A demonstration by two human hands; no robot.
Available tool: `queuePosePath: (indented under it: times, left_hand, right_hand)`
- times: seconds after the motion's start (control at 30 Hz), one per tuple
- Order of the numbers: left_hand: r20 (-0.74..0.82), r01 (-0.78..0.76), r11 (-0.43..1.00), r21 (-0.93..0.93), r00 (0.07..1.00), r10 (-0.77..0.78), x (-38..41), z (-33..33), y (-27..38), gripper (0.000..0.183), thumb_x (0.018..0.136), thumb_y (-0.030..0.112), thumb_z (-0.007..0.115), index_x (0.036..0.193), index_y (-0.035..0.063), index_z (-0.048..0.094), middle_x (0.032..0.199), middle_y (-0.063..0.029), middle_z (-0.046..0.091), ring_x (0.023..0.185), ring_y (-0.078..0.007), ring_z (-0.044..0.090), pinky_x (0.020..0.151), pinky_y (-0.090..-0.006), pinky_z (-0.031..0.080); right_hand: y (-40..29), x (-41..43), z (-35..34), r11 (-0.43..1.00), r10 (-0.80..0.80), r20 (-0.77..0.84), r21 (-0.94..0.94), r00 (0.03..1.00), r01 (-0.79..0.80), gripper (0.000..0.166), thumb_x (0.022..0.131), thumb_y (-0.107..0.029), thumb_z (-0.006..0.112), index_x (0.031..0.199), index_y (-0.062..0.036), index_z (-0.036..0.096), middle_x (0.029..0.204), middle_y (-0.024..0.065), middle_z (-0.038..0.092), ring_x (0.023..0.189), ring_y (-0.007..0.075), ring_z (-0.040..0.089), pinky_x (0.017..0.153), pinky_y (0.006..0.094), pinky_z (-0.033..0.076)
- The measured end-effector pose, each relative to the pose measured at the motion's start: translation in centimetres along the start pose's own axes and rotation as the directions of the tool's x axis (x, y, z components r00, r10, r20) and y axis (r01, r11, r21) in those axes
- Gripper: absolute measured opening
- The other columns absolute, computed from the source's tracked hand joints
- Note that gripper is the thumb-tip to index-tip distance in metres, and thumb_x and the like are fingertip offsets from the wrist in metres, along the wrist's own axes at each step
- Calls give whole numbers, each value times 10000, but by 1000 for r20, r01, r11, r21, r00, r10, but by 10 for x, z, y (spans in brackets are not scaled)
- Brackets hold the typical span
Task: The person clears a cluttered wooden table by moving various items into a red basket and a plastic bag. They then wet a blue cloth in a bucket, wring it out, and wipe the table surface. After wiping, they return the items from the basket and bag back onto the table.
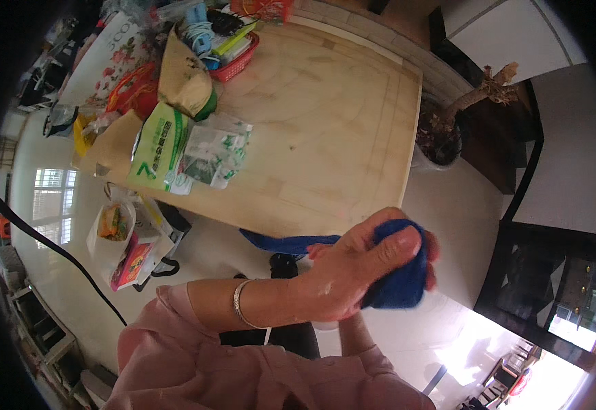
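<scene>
My left hand (359, 261), with a silver bracelet (237, 303) at its wrist, holds a folded dark blue cloth (400, 282) in front of the wooden table (328, 123). Its thumb presses on the cloth's upper face. Fingertips curl around the cloth's far right side; whose hand they belong to is unclear. My right hand is mostly hidden behind the left one, and only its forearm (354, 333) shows plainly. A strip of blue cloth (287, 243) runs along the table's near edge to behind my left hand. Whether it joins the folded piece is hidden.
On the table's left lie a green package (159, 148), a clear plastic bag (216, 154), a woven hat (185, 77) and a red basket (236, 61). Paper bags (134, 241) stand below the left edge. A potted plant (438, 138) stands right of the table.
</scene>
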State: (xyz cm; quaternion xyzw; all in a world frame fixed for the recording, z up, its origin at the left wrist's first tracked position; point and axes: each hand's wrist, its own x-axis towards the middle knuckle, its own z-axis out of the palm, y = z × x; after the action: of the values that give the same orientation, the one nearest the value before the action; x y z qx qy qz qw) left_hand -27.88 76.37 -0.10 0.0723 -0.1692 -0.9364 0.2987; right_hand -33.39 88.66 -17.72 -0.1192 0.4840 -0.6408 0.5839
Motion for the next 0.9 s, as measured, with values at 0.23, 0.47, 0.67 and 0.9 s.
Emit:
queuePosePath:
  times: [0.23, 0.47, 0.67, 0.9]
  left_hand:
    - [-95, 106, 980, -169, 988, -123, 89, 30, 36, 424, 852, 460, 421, 963, 56, 482, 826, -74, 554, 782, -132, 565, 625, -219, 477]
    - [-35, -57, 996, 65, 998, 59, 196, -4, 56, 480, 819, 490, 471, 1056, 73, 463, 954, -88, 565, 870, -166, 551, 753, -276, 456]
    - [-424, 511, 564, 649, 858, -289, 159, -131, 28, 770, 779, 566, 475, 1214, -56, 349, 1155, -149, 466, 1017, -164, 456, 733, -259, 388]
    - [-248, 502, 728, 467, 865, -437, 99, -112, 24, 405, 819, 274, 548, 1122, 19, 461, 870, -44, 552, 775, -111, 501, 657, -274, 437]
  right_hand:
    - [-120, 62, -22, 925, -141, -3, -358, 990, 130, 289, 801, -74, 540, 1084, -55, 489, 1065, 43, 505, 976, 146, 464, 844, 288, 377]
    - [-77, 76, -16, 972, 126, 227, -223, 966, -74, 227, 834, -106, 514, 1056, -59, 531, 1063, 27, 513, 968, 132, 457, 832, 280, 373]
    - [-152, 104, 22, 752, -351, -242, -649, 905, 118, 122, 782, -11, 513, 897, -5, 555, 775, 4, 527, 697, 72, 465, 650, 190, 382]
    - [-192, 100, 57, 287, -582, 81, -911, 809, 297, 53, 785, -40, 568, 782, 12, 563, 635, 0, 497, 528, 72, 460, 459, 190, 390]
